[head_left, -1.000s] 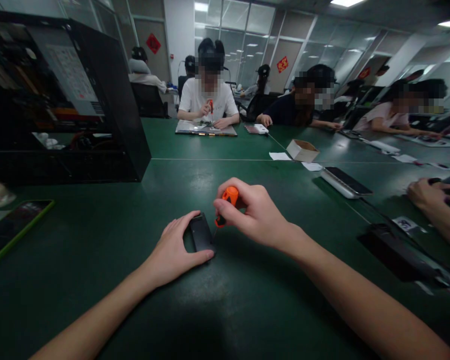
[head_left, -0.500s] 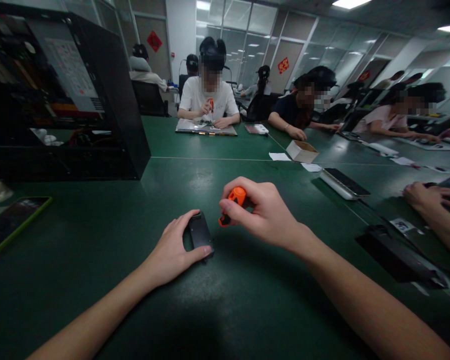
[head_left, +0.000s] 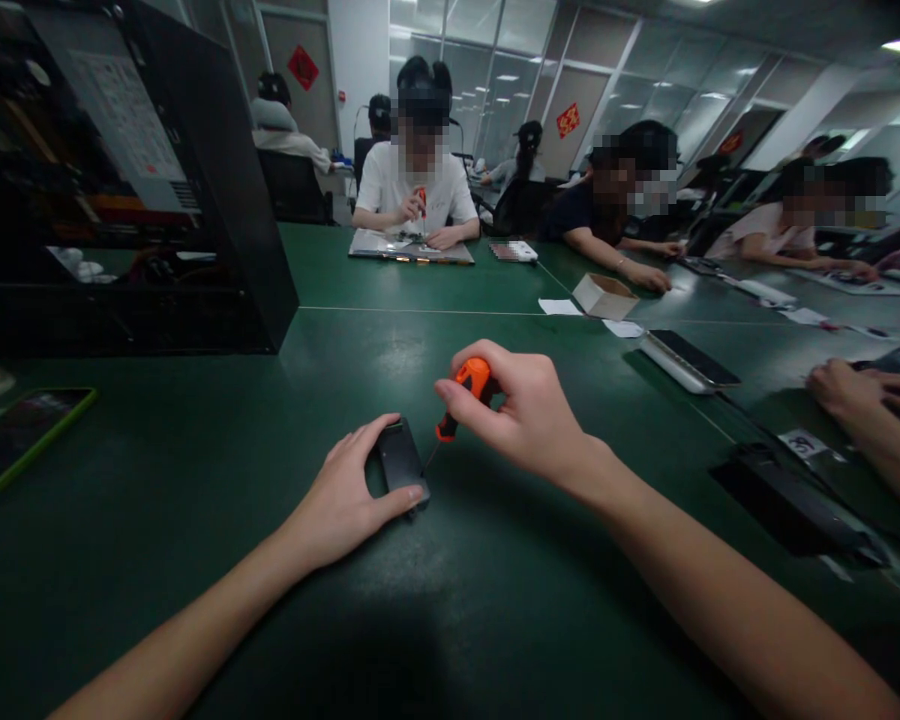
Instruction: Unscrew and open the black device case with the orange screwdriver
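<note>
Beyond the right grip [head_left: 525, 410], a dark-sleeved co-worker's hand [head_left: 647, 277] has moved rightward past the cardboard box [head_left: 598, 298] since the earlier frame; both of the person's grips have scarcely shifted. Under them spreads the green counter [head_left: 360, 375]. Forward and left of the left grip [head_left: 345, 485] stands an open-sided computer tower [head_left: 251, 200]; a green-edged phone [head_left: 26, 440] lies well to that grip's left.

On the counter, the black housing [head_left: 403, 458] is clamped in the left grip, thumb at its near end, fingers at the far end. It looks light, stiff and smooth, probably a little slippery; holding it by the two ends seems sound, away from its right edge. The right grip is closed around the orange-and-black screwdriver [head_left: 473, 376], whose thick handle should hold well; its thin shaft slants toward that edge, though contact cannot be told.

As for writing, the tower's pale label [head_left: 136, 118] is too blurred to read, and a white card [head_left: 802, 443] right of the right grip seems to say 39.
</note>
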The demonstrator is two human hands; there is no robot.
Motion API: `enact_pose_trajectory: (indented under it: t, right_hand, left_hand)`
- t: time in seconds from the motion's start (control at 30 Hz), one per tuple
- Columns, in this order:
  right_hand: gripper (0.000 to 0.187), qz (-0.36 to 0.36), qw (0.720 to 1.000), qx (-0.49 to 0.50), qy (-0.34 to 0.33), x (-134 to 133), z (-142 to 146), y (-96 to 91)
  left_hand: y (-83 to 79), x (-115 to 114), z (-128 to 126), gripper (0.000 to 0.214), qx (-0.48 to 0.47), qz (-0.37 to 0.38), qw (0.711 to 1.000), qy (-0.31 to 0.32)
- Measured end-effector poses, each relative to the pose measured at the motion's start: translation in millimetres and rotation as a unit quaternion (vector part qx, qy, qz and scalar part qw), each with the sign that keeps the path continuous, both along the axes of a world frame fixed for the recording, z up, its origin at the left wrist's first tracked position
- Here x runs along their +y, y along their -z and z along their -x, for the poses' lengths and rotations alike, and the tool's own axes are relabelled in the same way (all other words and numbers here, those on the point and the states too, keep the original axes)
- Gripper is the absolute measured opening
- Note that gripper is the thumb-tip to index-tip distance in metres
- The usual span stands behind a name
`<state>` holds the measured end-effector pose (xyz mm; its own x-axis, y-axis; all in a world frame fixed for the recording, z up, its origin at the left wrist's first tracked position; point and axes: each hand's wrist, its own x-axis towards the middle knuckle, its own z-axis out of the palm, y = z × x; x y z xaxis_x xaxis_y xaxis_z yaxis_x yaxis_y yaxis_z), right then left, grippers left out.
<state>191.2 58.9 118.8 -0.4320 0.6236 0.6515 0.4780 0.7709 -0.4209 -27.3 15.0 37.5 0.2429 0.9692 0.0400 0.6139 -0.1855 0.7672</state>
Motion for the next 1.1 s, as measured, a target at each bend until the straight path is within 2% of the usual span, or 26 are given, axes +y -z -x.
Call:
enact_pose_trajectory:
  t: [0.13,0.23,0.33,0.47,0.57,0.63,0.77,0.93,0.97,1.1]
  right_hand:
    - [0.026,0.018,0.999,0.031,0.035,6.8,0.0,6.0]
    - [0.026,0.047,0.999,0.008,0.014,4.9,-2.3,-0.2]
    - [0.018,0.075,0.992,-0.084,-0.061,-3.8,-2.7,-20.6]
    - [0.002,0.118,0.957,-0.232,-0.132,-19.1,3.5,-55.4]
    - [0.007,0.118,0.938,-0.289,-0.15,-27.8,5.0,-69.4]
    - [0.009,0.105,0.935,-0.312,-0.131,-30.7,1.1,-69.7]
    - [0.007,0.075,0.94,-0.322,-0.085,-31.2,-6.4,-57.3]
    - [0.004,0.024,0.953,-0.298,-0.046,-33.1,6.8,-46.4]
    - [0.005,0.024,0.954,-0.295,-0.059,-33.3,9.4,-46.8]
    - [0.028,0.081,0.933,-0.289,-0.198,-30.5,8.9,-52.6]
  left_hand:
    - [-2.7,-0.1,-0.7,0.085,-0.005,0.013,1.0,0.0]
    - [-3.1,-0.5,-0.6,0.083,-0.013,0.008,1.0,-0.002]
    - [-2.4,-0.6,-0.6,0.084,-0.018,0.007,1.0,-0.003]
    - [-1.5,-0.1,-0.9,0.084,-0.017,0.011,1.0,-0.002]
    - [-0.2,0.1,-0.7,0.079,-0.02,0.003,1.0,0.001]
    - [1.2,-0.1,0.0,0.08,-0.016,0.0,1.0,-0.001]
    - [3.0,-1.3,1.1,0.088,-0.005,0.006,1.0,-0.008]
    - [-0.2,-1.4,0.4,0.083,-0.004,0.01,1.0,-0.018]
    - [-1.0,-1.2,0.3,0.081,0.0,0.01,1.0,-0.021]
    - [-0.7,-0.6,0.7,0.081,0.007,0.003,1.0,-0.022]
